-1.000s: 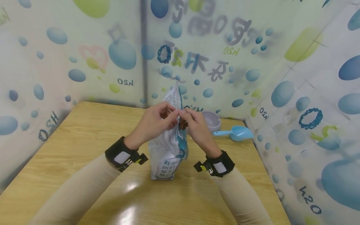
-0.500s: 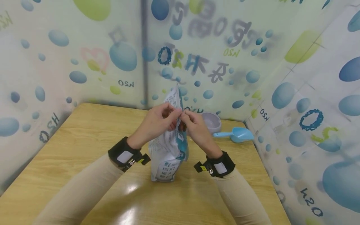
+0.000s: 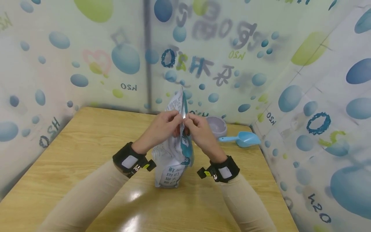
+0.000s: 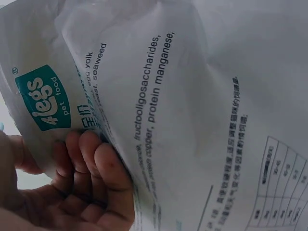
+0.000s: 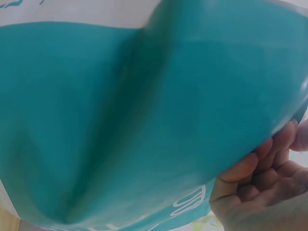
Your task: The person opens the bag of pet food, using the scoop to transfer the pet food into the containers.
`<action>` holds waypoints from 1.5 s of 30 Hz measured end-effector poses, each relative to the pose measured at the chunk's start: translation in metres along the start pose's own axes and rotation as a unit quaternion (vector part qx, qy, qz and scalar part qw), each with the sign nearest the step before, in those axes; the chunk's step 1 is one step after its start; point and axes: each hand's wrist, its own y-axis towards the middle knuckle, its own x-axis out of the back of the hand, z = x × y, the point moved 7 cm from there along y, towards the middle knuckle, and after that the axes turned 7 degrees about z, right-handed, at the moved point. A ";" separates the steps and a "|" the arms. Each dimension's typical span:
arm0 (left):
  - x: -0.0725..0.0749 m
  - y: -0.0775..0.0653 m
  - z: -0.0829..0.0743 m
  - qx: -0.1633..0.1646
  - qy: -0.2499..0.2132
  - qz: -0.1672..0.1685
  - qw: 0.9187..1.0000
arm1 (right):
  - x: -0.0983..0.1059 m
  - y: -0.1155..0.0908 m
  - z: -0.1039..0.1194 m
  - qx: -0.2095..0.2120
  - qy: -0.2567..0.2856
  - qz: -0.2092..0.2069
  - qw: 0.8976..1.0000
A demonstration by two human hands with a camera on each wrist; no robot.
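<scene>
A white and teal pet food bag [image 3: 171,158] stands upright on the wooden table, its top edge raised between both hands. My left hand [image 3: 163,127] pinches the white, printed wall at that edge, and my right hand [image 3: 202,128] pinches the teal wall opposite. Between the two walls a narrow shiny gap shows. In the left wrist view the bag's white side [image 4: 192,106] fills most of the picture, with the curled left fingers [image 4: 113,168] against it. Its teal side [image 5: 216,96] bulges in the right wrist view, beside the curled right fingers [image 5: 240,168].
Behind my right hand sits a greyish-purple bowl [image 3: 216,126], partly hidden. A light blue scoop [image 3: 247,139] lies to its right, near the table's right edge. Patterned walls [image 3: 126,58] enclose the wooden table [image 3: 95,145] at the back and sides.
The fingertips of both hands have drawn slightly apart, and a shiny gap has appeared between the bag's walls at the top. The bag stays in place.
</scene>
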 end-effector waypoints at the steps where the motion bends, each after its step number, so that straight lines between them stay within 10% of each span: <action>1: 0.000 0.001 0.000 0.001 -0.001 0.001 1.000 | 0.000 0.001 0.000 -0.001 -0.002 0.000 1.000; 45: -0.007 0.002 0.007 0.004 -0.058 0.023 0.998 | 0.000 0.004 -0.001 -0.032 0.017 -0.007 0.999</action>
